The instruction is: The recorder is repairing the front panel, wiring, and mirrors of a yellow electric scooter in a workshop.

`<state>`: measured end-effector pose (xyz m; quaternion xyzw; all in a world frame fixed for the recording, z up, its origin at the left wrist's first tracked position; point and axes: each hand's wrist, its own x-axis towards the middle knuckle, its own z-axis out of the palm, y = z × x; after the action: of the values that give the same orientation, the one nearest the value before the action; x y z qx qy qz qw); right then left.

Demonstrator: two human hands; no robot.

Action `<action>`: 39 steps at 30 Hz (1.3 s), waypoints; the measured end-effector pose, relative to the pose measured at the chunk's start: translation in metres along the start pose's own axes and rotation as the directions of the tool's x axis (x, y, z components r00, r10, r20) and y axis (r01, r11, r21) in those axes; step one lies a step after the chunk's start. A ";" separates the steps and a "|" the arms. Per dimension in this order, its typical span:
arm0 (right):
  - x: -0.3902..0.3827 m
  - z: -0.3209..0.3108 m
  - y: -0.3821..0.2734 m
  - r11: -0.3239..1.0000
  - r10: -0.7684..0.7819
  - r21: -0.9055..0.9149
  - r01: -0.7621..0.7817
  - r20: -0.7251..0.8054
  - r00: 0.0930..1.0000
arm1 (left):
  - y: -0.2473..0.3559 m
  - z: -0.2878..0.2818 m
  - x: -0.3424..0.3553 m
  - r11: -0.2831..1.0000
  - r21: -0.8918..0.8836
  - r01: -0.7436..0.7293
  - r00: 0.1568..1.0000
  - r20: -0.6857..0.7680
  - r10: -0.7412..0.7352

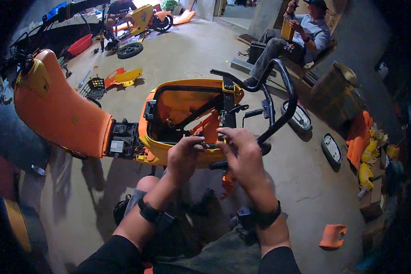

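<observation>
Around, scooter shell, black rail, wheel

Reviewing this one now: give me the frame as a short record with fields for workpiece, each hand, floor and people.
Workpiece: orange-and-yellow vehicle body, its compartment open at the top
Bar: black, tubular, at the body's right end
Left hand: bent fingers at the compartment's near rim; grip unclear
Right hand: beside it, fingers curled; grip unclear
Floor: loose wheel, black basket, orange piece
People: seated person, upper right; another, upper left
</observation>
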<state>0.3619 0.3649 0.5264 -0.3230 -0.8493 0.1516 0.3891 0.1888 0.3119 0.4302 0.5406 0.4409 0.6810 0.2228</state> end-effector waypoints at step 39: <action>-0.013 -0.012 0.048 0.940 0.077 -0.335 -0.062 0.031 0.997 | 0.019 0.013 0.003 0.656 0.647 -0.389 0.909 0.386 0.159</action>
<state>0.3981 0.3918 0.5028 -0.4105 -0.8591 0.0263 0.3045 0.2032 0.3095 0.4483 0.7401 0.5427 0.3945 -0.0467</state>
